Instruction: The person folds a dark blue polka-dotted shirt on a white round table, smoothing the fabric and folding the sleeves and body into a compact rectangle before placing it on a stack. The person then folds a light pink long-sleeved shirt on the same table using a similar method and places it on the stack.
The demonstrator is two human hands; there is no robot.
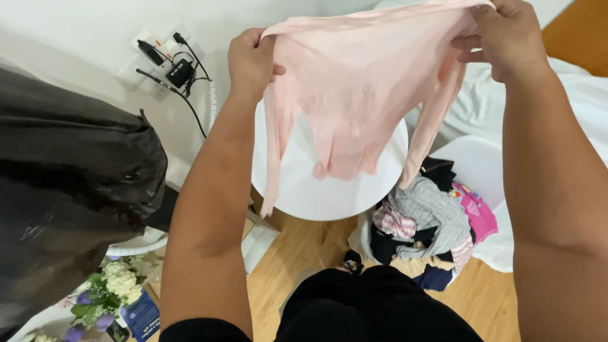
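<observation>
A pale pink garment hangs spread out in the air between both my hands. My left hand grips its upper left edge, fingers closed on the fabric. At the top right, my right hand clutches the other upper edge. The garment's long sleeves dangle down over a round white table below it. Part of the table is hidden behind the cloth.
A pile of mixed clothes sits on a white chair at the right. A large black bag fills the left. Plugs and cables hang on the wall. Flowers stand at lower left. Wooden floor lies below.
</observation>
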